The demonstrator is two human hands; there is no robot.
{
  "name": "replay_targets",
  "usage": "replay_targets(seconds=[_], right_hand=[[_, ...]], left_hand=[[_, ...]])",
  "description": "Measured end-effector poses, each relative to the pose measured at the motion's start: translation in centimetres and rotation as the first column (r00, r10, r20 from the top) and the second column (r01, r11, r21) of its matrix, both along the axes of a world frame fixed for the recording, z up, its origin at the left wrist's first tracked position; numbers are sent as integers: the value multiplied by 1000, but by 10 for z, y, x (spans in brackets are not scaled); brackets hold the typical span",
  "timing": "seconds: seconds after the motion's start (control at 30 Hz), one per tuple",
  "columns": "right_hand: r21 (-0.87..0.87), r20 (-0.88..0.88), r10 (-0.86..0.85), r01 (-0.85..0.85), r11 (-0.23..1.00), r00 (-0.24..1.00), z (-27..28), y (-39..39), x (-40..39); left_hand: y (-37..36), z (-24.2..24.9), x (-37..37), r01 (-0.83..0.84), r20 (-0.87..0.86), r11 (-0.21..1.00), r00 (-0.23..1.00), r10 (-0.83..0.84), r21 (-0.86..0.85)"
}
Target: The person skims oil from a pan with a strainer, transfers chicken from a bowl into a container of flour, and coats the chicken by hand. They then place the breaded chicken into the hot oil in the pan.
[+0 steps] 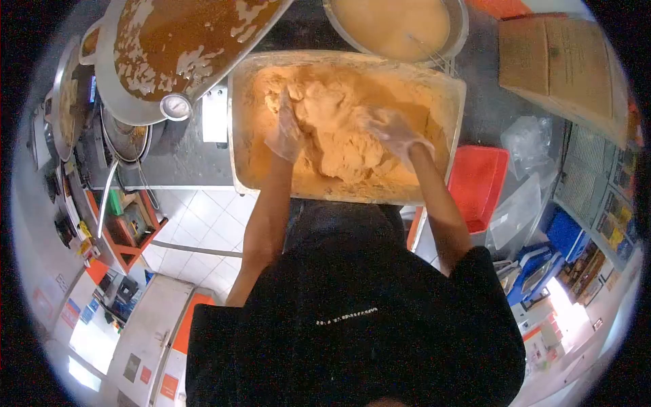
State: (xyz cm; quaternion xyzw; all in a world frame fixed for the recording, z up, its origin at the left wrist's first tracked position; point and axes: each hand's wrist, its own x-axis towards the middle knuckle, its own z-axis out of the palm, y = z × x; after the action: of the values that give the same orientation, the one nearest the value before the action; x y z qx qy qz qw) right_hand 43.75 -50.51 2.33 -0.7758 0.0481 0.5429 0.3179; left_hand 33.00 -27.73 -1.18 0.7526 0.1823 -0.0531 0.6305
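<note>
A large shallow tray (235, 129) in front of me holds orange, flour-like powder (261, 159) and a heap of lumpy, powder-coated pieces (352, 154). What lies under the coating is hidden. Thin clear gloves cover both hands. My left hand (287, 132) stands on edge against the heap's left side, fingers straight and stretched away from me. On the heap's right side, my right hand (392, 130) points inward with loosely bent fingers touching the coated pieces. Its fingertips are blurred and dusted with powder. Neither hand shows a firm grip.
Beyond the tray sits a metal bowl (397, 30) of cloudy tan liquid with a whisk (434, 54). A big pan (183, 47) of brown liquid with a dial gauge (177, 106) is at upper left. To the right are a red tray (479, 186), plastic bags (525, 149) and a cardboard box (563, 64).
</note>
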Motion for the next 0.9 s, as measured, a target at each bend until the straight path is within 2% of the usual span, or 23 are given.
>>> replay_targets(seconds=[0.03, 0.1, 0.13, 0.17, 0.23, 0.27, 0.3, 0.37, 0.4, 0.43, 0.47, 0.5, 0.53, 0.6, 0.63, 0.67, 0.7, 0.73, 0.77, 0.8, 0.83, 0.87, 0.9], right_hand=[[47, 37, -31, 30, 998, 999, -3, -20, -2], [111, 57, -181, 174, 979, 982, -15, -53, -3], [143, 39, -269, 261, 955, 962, -24, -65, -4], [197, 18, -342, 332, 922, 940, -33, -67, -10], [320, -57, -397, 393, 862, 916, -51, -58, -26], [347, -88, -368, 375, 859, 926, -59, -50, -35], [342, -123, -317, 340, 876, 940, -65, -40, -38], [208, -199, -103, 145, 967, 975, -72, -13, -24], [150, -208, 35, -4, 989, 977, -77, -5, -25], [117, -189, 161, -140, 983, 969, -84, 0, -29], [131, -109, 211, -197, 972, 971, -60, 1, -35], [136, -25, 259, -253, 958, 966, -34, 2, -39], [268, 144, 242, -273, 924, 960, 22, 6, -40], [503, 475, 119, -380, 776, 872, 48, 6, -30], [397, 227, -59, -37, 917, 972, 37, -5, -18], [187, 9, -292, 285, 940, 956, 20, -11, -6], [190, 6, -289, 283, 940, 957, 6, -8, 4], [139, -471, -694, 823, 551, 544, -9, -2, 21], [-202, -743, -650, 979, -7, -158, -22, 3, 35], [-633, -653, -176, 659, -406, -737, -34, 9, 47], [-793, -496, 150, 376, -479, -855, -45, 16, 49], [-908, -258, 450, 55, -415, -855, -56, 24, 52], [-815, 227, 822, -564, -132, -521, -69, 42, 48]], left_hand=[[9, -4, -9, 89, -51, 983, 995, -82, 158], [19, 1, -30, 326, -245, 826, 941, -235, 459], [18, 4, -39, 433, -350, 722, 895, -275, 540], [12, 13, -45, 478, -406, 691, 869, -283, 542], [-12, 25, -48, 425, -383, 797, 885, -265, 429], [-26, 24, -41, 376, -356, 855, 901, -248, 356], [-37, 7, -40, 293, -258, 913, 940, -221, 284], [-47, -36, -38, -15, -37, 999, 999, 14, -42], [-44, -53, -43, -144, 0, 968, 989, 147, -204], [-37, -60, -50, -175, 47, 966, 981, 187, -192], [-34, -23, -41, 53, 132, 968, 987, -88, 246], [-31, 18, -29, 127, 161, 742, 939, -304, 658], [-16, 45, -20, 235, -204, 936, 961, -184, 262], [6, 57, -26, 124, -554, 976, 807, -204, -179], [15, 54, -37, 661, -710, 670, 646, -280, 338], [22, 47, -42, 817, -788, 314, 563, -249, 484], [29, 41, -47, 855, -856, -93, 494, -154, 510], [39, 27, -39, 550, -523, 118, 829, -199, 827], [48, 10, -31, 126, -81, 324, 985, -150, 938], [58, -23, -21, 124, -76, 325, 985, -157, 937], [69, -70, -7, 186, -151, 389, 981, -120, 902], [68, -75, 6, 263, -256, 434, 964, -77, 861], [63, -51, 22, 365, -400, 475, 916, -30, 800]])
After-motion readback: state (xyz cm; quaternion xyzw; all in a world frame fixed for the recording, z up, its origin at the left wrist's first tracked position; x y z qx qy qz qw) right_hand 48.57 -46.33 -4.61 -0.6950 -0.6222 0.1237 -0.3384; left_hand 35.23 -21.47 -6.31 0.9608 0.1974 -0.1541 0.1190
